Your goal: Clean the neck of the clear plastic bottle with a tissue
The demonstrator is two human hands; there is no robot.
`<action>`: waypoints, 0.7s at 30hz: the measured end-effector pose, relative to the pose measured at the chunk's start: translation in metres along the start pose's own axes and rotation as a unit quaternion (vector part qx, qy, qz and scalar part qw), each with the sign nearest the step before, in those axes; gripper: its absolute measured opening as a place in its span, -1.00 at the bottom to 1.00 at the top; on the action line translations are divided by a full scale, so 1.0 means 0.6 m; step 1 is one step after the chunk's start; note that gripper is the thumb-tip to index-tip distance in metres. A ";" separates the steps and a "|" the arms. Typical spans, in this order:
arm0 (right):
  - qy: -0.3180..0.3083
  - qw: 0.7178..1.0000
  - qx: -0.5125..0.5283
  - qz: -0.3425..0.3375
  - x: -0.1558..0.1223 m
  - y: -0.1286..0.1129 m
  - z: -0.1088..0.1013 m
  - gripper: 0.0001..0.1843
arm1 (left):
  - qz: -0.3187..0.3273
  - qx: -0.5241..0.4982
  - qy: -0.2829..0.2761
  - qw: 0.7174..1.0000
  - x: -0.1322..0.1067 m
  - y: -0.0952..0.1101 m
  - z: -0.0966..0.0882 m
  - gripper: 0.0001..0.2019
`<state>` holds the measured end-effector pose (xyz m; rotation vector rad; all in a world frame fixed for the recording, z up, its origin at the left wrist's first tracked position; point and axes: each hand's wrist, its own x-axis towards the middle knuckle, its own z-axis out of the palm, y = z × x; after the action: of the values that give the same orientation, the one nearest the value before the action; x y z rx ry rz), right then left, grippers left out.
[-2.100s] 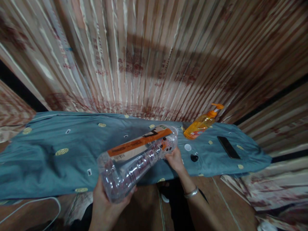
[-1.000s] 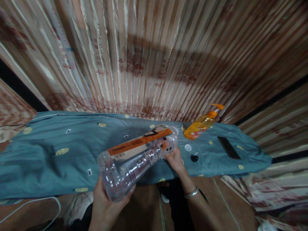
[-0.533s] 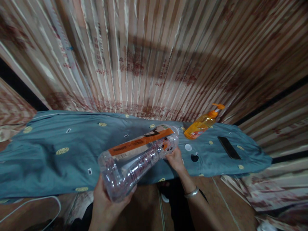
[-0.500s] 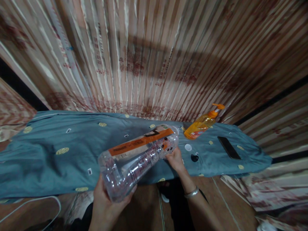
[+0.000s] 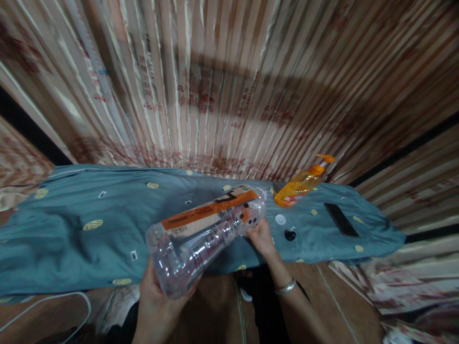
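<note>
A large clear plastic bottle with an orange and white label lies tilted across the view, held up over the blue cloth. My left hand is closed around its near, wide end, the thumb on the right side. Toward the far end, my right hand grips the bottle from below, its fingertips hidden behind the plastic. Beyond that hand stands a pump bottle of orange liquid with an orange pump head. A small white disc and a small black object lie to the right of my right hand.
A blue cloth with a yellow pattern covers the long surface. A dark phone lies flat near its right end. Pleated curtains hang close behind. A white cable loops at lower left, above the brown floor.
Almost nothing differs. The clear bottle has shifted very slightly in my hands, and both hands keep their hold on it.
</note>
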<state>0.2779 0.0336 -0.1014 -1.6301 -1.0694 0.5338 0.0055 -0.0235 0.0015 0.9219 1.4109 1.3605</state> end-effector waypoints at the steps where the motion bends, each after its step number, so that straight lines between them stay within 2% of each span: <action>1: 0.001 1.000 0.003 0.006 0.000 -0.001 0.000 -0.47 | 0.000 -0.003 -0.001 1.000 0.000 -0.001 0.000 -0.40; 6: 0.004 1.000 0.011 0.020 0.000 -0.002 0.001 -0.43 | 0.014 -0.010 -0.003 1.000 0.003 -0.012 -0.002 -0.42; 11: 0.002 1.000 0.010 0.018 -0.001 0.002 0.000 -0.45 | 0.010 -0.022 -0.015 1.000 0.004 -0.023 -0.003 -0.35; 21: -0.002 1.000 0.010 0.016 -0.001 -0.006 0.000 -0.47 | 0.002 -0.024 0.004 1.000 0.005 -0.019 -0.003 -0.39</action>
<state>0.2763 0.0334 -0.0980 -1.6323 -1.0387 0.5667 0.0041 -0.0220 -0.0104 0.8883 1.3775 1.3966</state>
